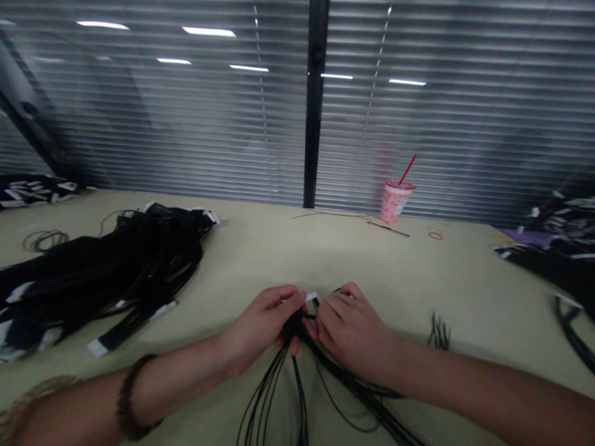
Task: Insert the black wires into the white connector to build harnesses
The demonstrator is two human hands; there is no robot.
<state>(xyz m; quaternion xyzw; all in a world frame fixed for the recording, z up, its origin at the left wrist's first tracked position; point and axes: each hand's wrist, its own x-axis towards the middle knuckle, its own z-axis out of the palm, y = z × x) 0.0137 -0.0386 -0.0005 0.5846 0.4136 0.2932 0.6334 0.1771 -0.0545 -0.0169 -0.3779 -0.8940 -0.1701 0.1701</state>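
Note:
A bundle of thin black cables (362,390) hangs toward me and fans out over the near edge of the view. My left hand (274,316) is closed around the bundle near its upper end, thumb and fingers pinching it. By the left thumb a small white tag (311,297) sticks up. Right beside it, my right hand (346,322) is curled shut on a black strand that runs across from the bundle. A dark tip shows above its knuckles; whether that is a cable or a tie, I cannot tell.
On the pale table (260,248), a heap of black cables with white tags (153,248) lies left. Short black ties (439,332) lie near my right forearm. A pink cup with a red straw (395,201), a pen-like tool (388,229) and rubber bands (436,234) are farther back.

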